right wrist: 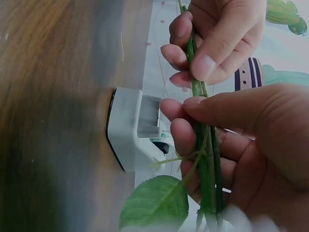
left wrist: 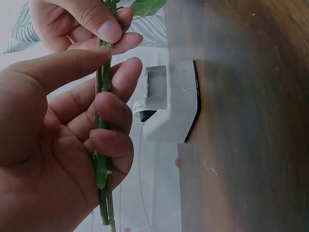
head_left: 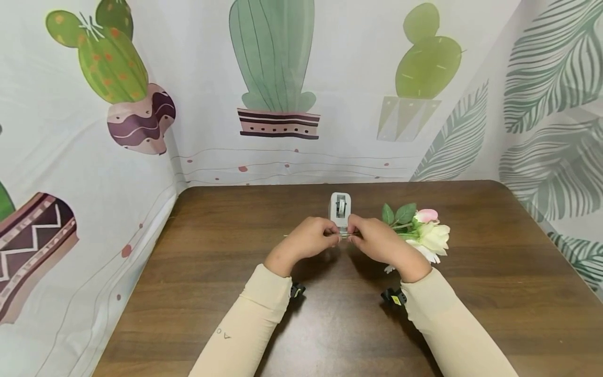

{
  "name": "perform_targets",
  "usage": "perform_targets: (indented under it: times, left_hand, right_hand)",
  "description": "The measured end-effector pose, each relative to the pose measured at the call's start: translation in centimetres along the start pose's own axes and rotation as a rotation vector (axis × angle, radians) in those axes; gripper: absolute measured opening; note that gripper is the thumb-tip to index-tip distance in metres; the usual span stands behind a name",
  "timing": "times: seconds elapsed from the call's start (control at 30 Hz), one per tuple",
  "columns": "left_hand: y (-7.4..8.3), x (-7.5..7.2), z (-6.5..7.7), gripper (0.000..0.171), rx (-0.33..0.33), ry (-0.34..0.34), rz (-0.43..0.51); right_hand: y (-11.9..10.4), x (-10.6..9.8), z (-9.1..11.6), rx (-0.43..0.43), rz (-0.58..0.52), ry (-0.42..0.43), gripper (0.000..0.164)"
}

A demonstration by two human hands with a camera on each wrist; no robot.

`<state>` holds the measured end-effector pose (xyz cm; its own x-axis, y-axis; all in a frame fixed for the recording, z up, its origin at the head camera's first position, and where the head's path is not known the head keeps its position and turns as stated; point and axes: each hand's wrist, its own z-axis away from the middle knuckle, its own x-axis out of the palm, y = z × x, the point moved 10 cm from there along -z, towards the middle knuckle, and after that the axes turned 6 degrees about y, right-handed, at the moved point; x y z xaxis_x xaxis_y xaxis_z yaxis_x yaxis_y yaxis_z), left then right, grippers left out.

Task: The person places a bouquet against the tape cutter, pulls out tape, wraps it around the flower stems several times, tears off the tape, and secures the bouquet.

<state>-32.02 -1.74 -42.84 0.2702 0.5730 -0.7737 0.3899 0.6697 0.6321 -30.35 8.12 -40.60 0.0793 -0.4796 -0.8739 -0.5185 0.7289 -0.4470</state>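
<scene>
A small bunch of artificial flowers lies sideways between both hands, its green stems [left wrist: 101, 176] held together. My left hand [head_left: 307, 240] curls its fingers round the stems' lower part, with the cut ends sticking out past the palm. Close beside it, my right hand [head_left: 379, 241] pinches the same stems nearer the blooms, thumb against forefinger. A cream rose [head_left: 432, 236] and a pink bud [head_left: 426, 215] show beyond the right wrist, with green leaves [right wrist: 155, 203] at the stems. Just behind the fingertips stands a white tape dispenser [head_left: 340, 204], its cutting edge facing the hands.
The brown wooden table [head_left: 212, 272] runs up to a white cloth backdrop [head_left: 202, 78] printed with cacti and leaves. A tape roll [right wrist: 163, 144] sits in the dispenser. A dark wrist camera [head_left: 393, 297] is strapped at each sleeve.
</scene>
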Motion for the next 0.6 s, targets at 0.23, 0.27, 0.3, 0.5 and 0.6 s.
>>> perform_targets:
  times: [0.23, 0.27, 0.3, 0.5, 0.6]
  left_hand:
    - [0.14, -0.23, 0.07, 0.022, -0.001, 0.002, 0.004]
    - [0.15, -0.30, 0.04, 0.022, 0.000, 0.007, -0.002]
    - [0.18, -0.38, 0.02, 0.022, 0.001, 0.013, -0.006]
    - [0.34, -0.71, -0.12, 0.018, 0.021, 0.057, -0.041]
    - [0.48, -0.81, -0.15, 0.017, 0.034, 0.072, -0.051]
  right_hand:
    - [0.31, -0.31, -0.05, 0.015, -0.024, 0.028, 0.011]
    - [0.34, -0.33, -0.06, 0.016, -0.031, 0.033, 0.011]
    - [0.35, -0.37, -0.05, 0.019, -0.036, 0.037, 0.011]
    - [0.30, -0.46, -0.16, 0.054, -0.064, 0.029, 0.012]
    - [0.28, -0.51, -0.21, 0.064, -0.060, 0.029, 0.012]
